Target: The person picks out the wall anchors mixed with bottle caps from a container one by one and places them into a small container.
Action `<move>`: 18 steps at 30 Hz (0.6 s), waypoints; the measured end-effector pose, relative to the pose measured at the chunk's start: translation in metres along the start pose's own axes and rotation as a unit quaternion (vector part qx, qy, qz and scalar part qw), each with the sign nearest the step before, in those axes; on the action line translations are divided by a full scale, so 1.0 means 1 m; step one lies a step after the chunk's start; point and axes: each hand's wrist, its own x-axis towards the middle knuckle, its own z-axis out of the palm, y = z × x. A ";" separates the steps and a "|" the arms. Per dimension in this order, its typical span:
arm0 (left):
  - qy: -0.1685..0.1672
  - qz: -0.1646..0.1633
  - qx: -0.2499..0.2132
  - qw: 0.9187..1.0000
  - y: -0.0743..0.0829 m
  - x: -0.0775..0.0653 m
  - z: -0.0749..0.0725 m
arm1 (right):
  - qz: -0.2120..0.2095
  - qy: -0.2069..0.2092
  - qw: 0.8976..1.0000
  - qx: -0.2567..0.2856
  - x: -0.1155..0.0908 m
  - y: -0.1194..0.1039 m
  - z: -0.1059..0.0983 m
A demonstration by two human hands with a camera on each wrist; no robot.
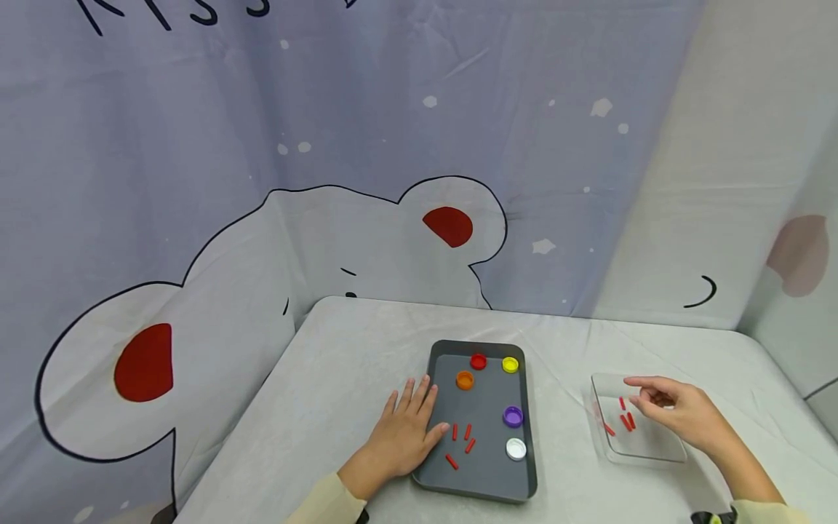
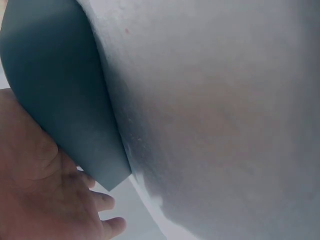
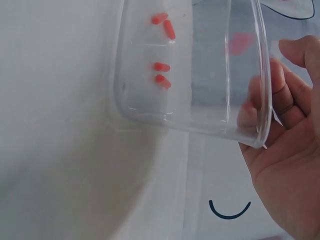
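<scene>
My left hand (image 1: 402, 437) lies with straight, spread fingers over the left rim of a dark grey tray (image 1: 487, 400). Several small red sticks (image 1: 455, 431) are on the tray near the thumb. In the left wrist view, the palm is beside the tray's outer wall (image 2: 60, 75). Over the far right part of a clear plastic box (image 1: 644, 460) hovers my right hand (image 1: 684, 411), fingers bent and thumb apart from the index finger. No object shows between them. Several red sticks (image 3: 169, 29) lie on the box floor, seen through its wall in the right wrist view.
Round caps stand on the tray: red (image 1: 479, 362), yellow (image 1: 510, 364), orange (image 1: 465, 380), purple (image 1: 513, 416) and white (image 1: 516, 449). A white cloth (image 1: 563, 364) covers the table. Behind it hangs a printed curtain (image 1: 366, 109).
</scene>
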 end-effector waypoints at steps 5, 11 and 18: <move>0.001 0.001 0.001 1.000 -0.001 0.000 0.001 | -0.003 0.003 1.000 0.005 -0.001 -0.002 -0.001; 0.006 0.001 0.002 1.000 -0.002 0.000 0.005 | -0.021 -0.013 1.000 0.015 -0.001 -0.016 0.008; 0.011 0.007 -0.005 1.000 -0.001 0.000 0.002 | -0.131 -0.016 0.990 0.050 0.003 -0.040 0.039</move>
